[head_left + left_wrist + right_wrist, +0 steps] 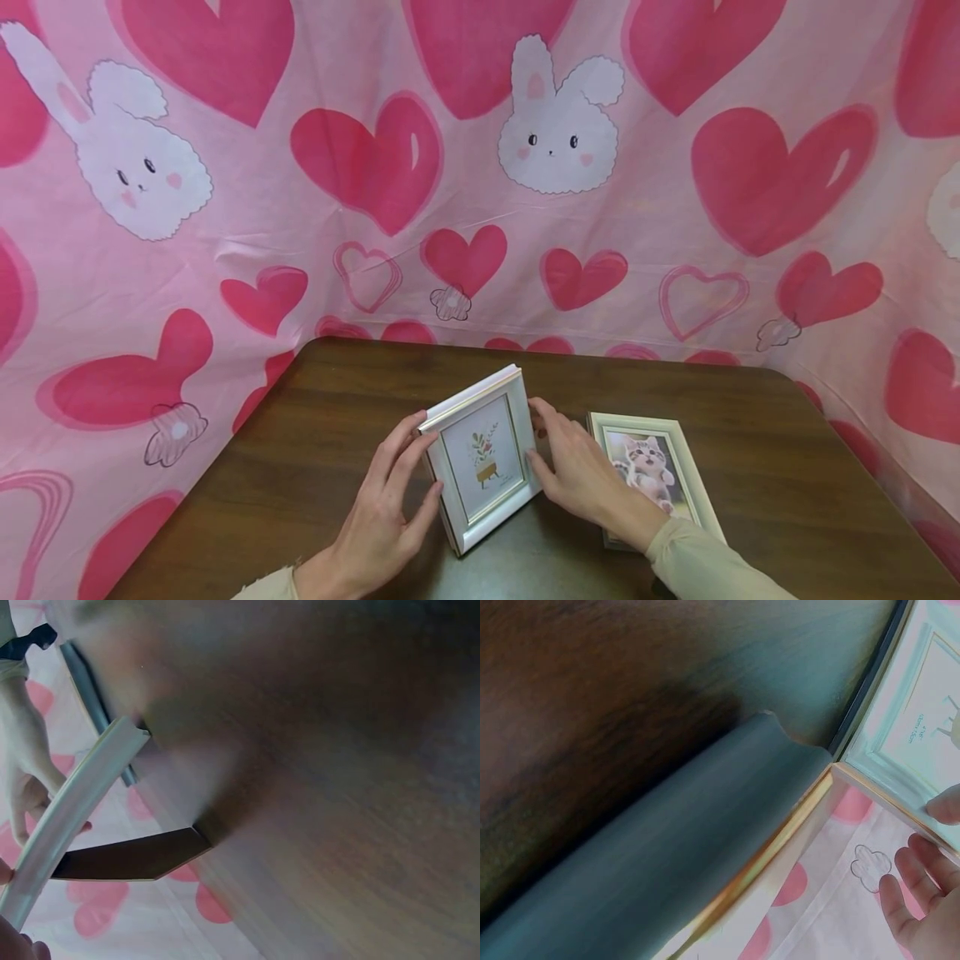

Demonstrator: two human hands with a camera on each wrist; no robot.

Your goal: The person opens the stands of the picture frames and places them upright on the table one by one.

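A white picture frame with a potted-plant print stands on the dark wood table, leaning back. My left hand holds its left side, fingertips at the upper left corner and thumb along the side edge. On the opposite side, my right hand grips the right edge, its thumb at the front. The left wrist view catches the frame from the side, with a brown stand leg swung out behind it down to the table. In the right wrist view, a thumb lies on the frame's front border.
A second, cream picture frame with a kitten photo lies face up at the right, partly under my right forearm. The brown table is bordered at the back and sides by a pink cloth printed with hearts and rabbits.
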